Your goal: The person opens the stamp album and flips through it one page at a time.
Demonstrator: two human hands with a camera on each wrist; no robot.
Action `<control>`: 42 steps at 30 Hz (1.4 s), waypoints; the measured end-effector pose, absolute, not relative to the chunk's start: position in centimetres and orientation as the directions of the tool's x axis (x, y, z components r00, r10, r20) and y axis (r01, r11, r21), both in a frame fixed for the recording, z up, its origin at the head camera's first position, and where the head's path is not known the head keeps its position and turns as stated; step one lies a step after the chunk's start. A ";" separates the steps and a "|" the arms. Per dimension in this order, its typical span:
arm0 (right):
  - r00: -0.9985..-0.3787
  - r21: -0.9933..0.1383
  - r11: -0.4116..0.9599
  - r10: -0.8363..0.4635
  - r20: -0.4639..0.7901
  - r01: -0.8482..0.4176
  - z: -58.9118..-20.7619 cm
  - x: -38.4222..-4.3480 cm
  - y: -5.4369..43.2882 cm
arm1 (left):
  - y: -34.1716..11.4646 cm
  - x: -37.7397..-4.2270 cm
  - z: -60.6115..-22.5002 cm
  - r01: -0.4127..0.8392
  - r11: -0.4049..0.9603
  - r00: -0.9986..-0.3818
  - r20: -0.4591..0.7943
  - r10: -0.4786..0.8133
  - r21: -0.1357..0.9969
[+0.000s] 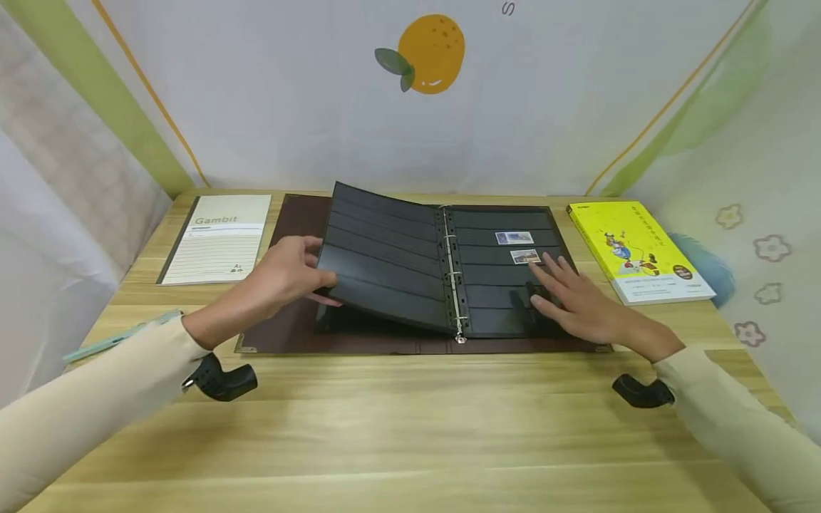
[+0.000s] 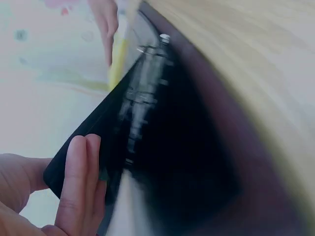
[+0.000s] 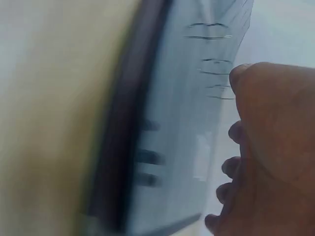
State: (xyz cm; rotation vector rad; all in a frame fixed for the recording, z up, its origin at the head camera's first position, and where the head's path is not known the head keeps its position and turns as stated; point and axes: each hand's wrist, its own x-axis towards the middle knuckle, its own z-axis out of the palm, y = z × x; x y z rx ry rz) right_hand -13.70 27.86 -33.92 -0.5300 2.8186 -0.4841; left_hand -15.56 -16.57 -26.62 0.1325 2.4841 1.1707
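A brown ring-bound stamp album (image 1: 378, 345) lies open on the table. My left hand (image 1: 285, 272) pinches the outer edge of a black strip-pocket page (image 1: 385, 260), thumb on one face and fingers on the other. That leaf is raised at a slant from the metal rings (image 1: 454, 281). In the left wrist view, the lifted page (image 2: 88, 123) sits between thumb and fingers (image 2: 74, 182). On the right-hand page (image 1: 494, 296) are two small stamps, one purplish (image 1: 514, 238) and one below it (image 1: 525, 257). My right hand (image 1: 580, 303) is spread over that page's outer side, fingertips near the lower stamp.
A Gambit notebook (image 1: 218, 242) lies left of the album, and a yellow book (image 1: 635, 249) lies to its right. Light-blue tweezers-like tool (image 1: 115, 338) rests at the left, partly behind my sleeve. A white printed curtain (image 1: 308, 92) borders the wooden table (image 1: 410, 427).
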 end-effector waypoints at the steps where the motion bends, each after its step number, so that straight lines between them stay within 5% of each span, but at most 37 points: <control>1: -0.909 -0.359 0.881 -0.384 -0.162 -0.308 -34.7 -13.5 28.0 | -17.0 -15.7 -27.4 -0.103 0.630 -0.915 -0.321 0.243 0.769; 7: -0.914 -0.363 0.877 -0.383 -0.134 -0.314 -37.3 -12.7 27.9 | -18.0 -16.0 -30.9 -0.144 0.638 -0.901 -0.367 0.232 0.756; 14: -0.917 -0.370 0.878 -0.374 -0.136 -0.304 -37.6 -12.4 28.0 | -17.7 -15.6 -32.2 0.094 0.865 -0.930 -0.266 0.252 0.492; 25: -0.918 -0.371 0.878 -0.373 -0.133 -0.303 -37.8 -12.3 28.0 | -16.9 -14.5 -32.7 0.325 0.924 -0.944 0.016 0.329 0.203; 30: -0.914 -0.380 0.881 -0.367 -0.175 -0.281 -37.3 -12.3 28.0 | -15.1 -15.4 -32.8 0.540 0.841 -0.834 0.160 0.529 0.034; 37: -0.906 -0.387 0.876 -0.381 -0.185 -0.289 -36.5 -13.0 28.2 | -13.5 -17.5 -33.8 0.791 0.588 -0.567 -0.161 0.808 0.166; 42: -0.906 -0.422 0.863 -0.381 -0.185 -0.277 -34.9 -16.5 29.4 | -13.3 -17.7 -34.6 0.777 0.600 -0.546 -0.273 0.793 0.191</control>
